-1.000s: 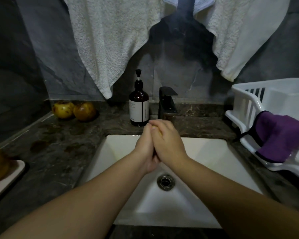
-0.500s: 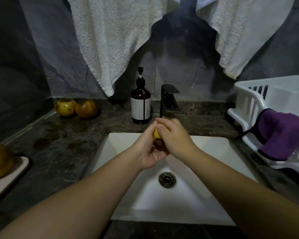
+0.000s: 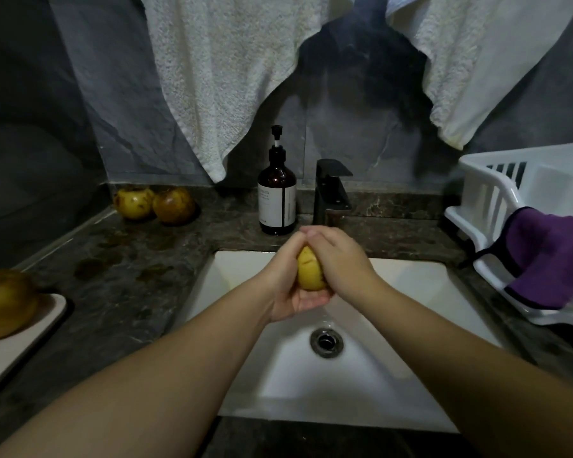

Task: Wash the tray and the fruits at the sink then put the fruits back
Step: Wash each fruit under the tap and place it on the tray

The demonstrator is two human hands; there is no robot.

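Observation:
A yellow, brown-spotted fruit (image 3: 309, 269) sits between both my hands over the white sink (image 3: 411, 325), just below the black faucet (image 3: 332, 193). My left hand (image 3: 286, 285) cups it from below and the left. My right hand (image 3: 339, 259) curls over its top and right side. Water trickles down beneath the hands toward the drain (image 3: 326, 342). Two more spotted fruits (image 3: 154, 204) lie on the counter at the back left. Another fruit (image 3: 5, 304) rests on the pale tray (image 3: 20, 345) at the left edge.
A brown pump soap bottle (image 3: 277, 200) stands left of the faucet. A white dish rack (image 3: 516, 206) with a purple cloth (image 3: 549, 256) over its rim fills the right counter. White towels (image 3: 219, 71) hang on the wall above. The dark stone counter (image 3: 139, 269) shows wet patches.
My hands were pressed together hiding the fruit. They have since parted and turned, so the yellow fruit now shows between them; the view has shifted slightly.

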